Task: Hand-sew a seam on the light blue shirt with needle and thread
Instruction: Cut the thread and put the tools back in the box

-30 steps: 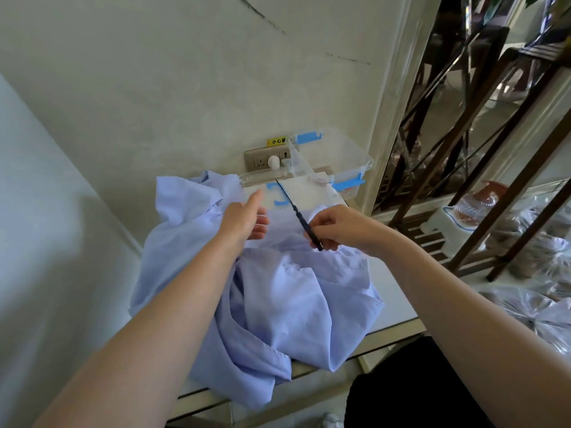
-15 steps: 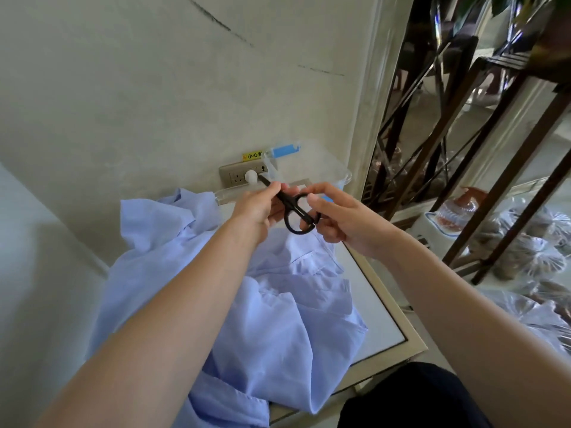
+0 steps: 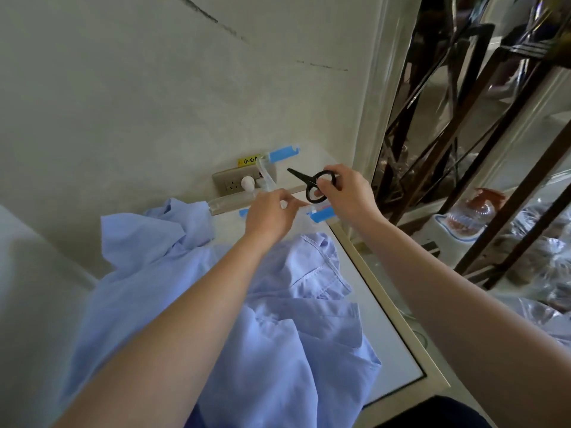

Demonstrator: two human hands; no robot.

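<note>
right grip (image 3: 349,196) round black scissors (image 3: 310,182)

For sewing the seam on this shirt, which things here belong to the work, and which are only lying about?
Belong to the job: light blue shirt on the table; black scissors, held in the right hand; clear box with blue clips, probably the sewing kit. No needle or thread can be made out.
Lying about: wall socket with white plug; plastic bags on the right.
</note>
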